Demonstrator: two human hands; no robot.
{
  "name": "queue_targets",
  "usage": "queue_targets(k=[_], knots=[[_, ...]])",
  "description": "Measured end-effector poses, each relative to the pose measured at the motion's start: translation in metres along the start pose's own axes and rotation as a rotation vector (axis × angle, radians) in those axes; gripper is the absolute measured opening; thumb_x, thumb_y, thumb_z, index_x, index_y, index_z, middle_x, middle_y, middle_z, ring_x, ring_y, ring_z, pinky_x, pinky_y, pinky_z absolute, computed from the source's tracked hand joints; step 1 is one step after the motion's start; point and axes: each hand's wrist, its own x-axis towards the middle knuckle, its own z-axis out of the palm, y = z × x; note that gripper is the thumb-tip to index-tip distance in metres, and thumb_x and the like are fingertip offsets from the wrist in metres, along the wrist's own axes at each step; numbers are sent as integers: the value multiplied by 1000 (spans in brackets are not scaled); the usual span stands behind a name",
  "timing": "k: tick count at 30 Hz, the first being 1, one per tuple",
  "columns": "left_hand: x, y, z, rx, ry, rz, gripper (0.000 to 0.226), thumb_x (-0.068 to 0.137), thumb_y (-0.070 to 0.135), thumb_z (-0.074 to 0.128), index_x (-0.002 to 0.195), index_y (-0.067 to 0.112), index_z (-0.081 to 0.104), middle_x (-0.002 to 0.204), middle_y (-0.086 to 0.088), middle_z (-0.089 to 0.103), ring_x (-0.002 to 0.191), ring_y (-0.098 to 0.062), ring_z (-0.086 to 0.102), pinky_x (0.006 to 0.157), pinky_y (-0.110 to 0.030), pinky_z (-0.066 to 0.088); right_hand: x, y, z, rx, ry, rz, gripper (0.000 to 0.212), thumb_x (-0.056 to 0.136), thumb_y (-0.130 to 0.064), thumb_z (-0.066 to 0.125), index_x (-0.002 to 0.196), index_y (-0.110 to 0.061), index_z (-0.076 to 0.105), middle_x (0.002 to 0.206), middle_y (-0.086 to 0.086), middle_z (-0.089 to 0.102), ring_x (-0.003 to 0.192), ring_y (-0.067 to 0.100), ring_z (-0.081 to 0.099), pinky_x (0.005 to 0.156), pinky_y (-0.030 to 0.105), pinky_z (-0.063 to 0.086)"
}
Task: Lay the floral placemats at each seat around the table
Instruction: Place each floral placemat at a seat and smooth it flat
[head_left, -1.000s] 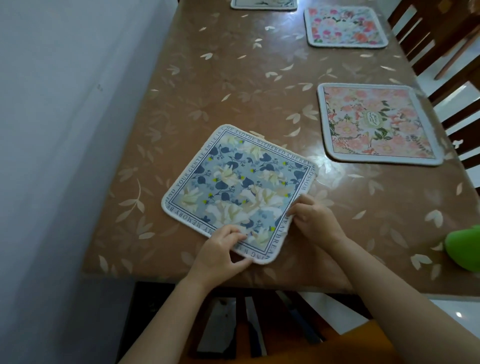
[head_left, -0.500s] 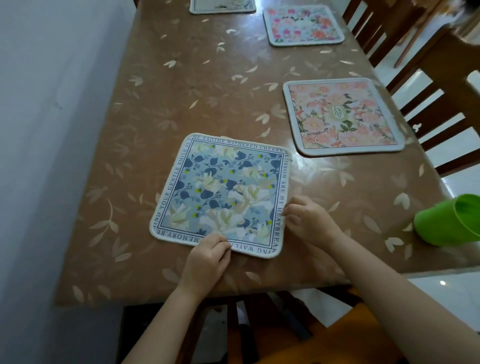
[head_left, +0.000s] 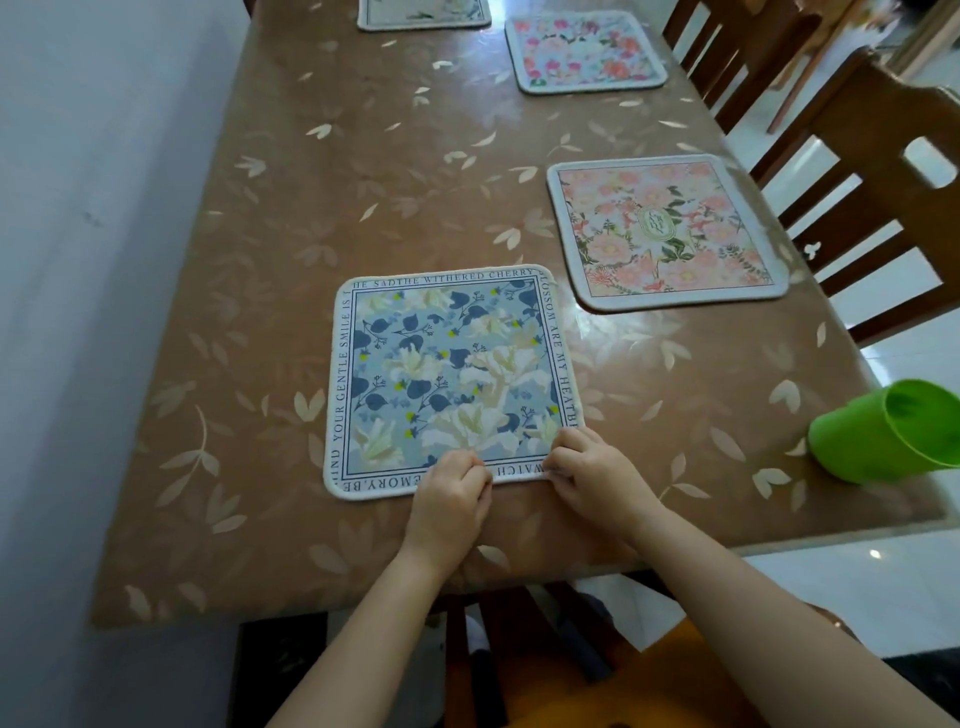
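A blue floral placemat (head_left: 447, 374) with a lettered border lies flat near the front edge of the brown leaf-patterned table (head_left: 322, 171). My left hand (head_left: 452, 493) pinches its near edge at the middle. My right hand (head_left: 592, 473) grips its near right corner. A pink floral placemat (head_left: 665, 231) lies to the right by a chair. Another pink placemat (head_left: 584, 49) sits farther back on the right. A pale placemat (head_left: 423, 13) is partly cut off at the top edge.
A green plastic cup (head_left: 893, 431) lies on its side at the table's right front corner. Wooden chairs (head_left: 857, 171) stand along the right side. A white wall (head_left: 93, 260) runs close along the table's left.
The blue placemat has turned from a diagonal to square with the table edge. Both hands have slid to its near edge, closer together.
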Motion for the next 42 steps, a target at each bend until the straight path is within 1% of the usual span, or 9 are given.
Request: queue_targets(k=[5,9,16,22,25,28,32,38,42], knots=[[-16,-25,-16,96,26,-116,18,63,-1,79,78,1,67,78,-14,62,72,-30,59,63,-39,51,-1,-2,5,9,-21,13,14,65,0,73,74,-1,62,80,18,61,78,36,60,57,42,54],[-24,-35,-27,139,26,-164,17,65,2,79,75,3,64,75,-11,61,70,-30,57,62,-38,50,0,-7,9,15,-26,52,11,67,3,68,75,0,61,81,19,61,78,36,58,63,43,51],[-23,-30,-35,168,-12,-153,18,67,1,76,69,3,58,69,-12,59,64,-29,54,54,-38,51,-2,-12,10,3,-59,86,6,74,1,63,79,0,60,87,18,60,87,35,57,66,39,49],[-29,-31,-40,184,-80,-105,21,62,-1,78,70,2,59,70,-14,59,65,-31,57,54,-39,53,1,-8,3,-11,-212,107,7,83,-8,53,86,-5,59,96,11,58,93,28,53,72,44,51],[-33,-30,-39,169,-81,-73,22,62,-2,79,68,3,58,68,-13,59,63,-29,57,51,-36,52,-1,-10,0,-22,-266,112,7,82,-8,52,85,-7,58,96,9,58,93,26,54,74,43,51],[-42,-27,-37,157,-81,-36,23,61,0,79,68,5,58,68,-10,59,62,-26,57,51,-33,52,-6,-10,-1,-24,-301,90,5,82,-7,53,83,-7,58,96,8,58,94,26,54,79,37,49],[-51,-23,-33,127,-63,-51,21,63,-1,78,68,6,58,68,-9,58,62,-25,56,50,-33,50,-12,-10,-1,-14,-294,87,4,81,-4,54,83,-3,58,95,12,58,94,27,52,80,30,45],[-55,-25,-31,129,-47,-80,16,68,-1,75,71,4,60,69,-9,57,64,-26,55,52,-38,50,-16,-15,4,-14,-240,128,6,81,-2,52,85,0,58,97,15,57,94,29,50,79,31,41],[-54,-24,-29,126,-23,-108,15,70,-3,73,70,5,60,68,-8,57,63,-26,54,52,-39,49,-18,-17,6,-15,-250,154,7,81,-1,51,85,0,56,98,16,56,95,29,49,79,31,41]])
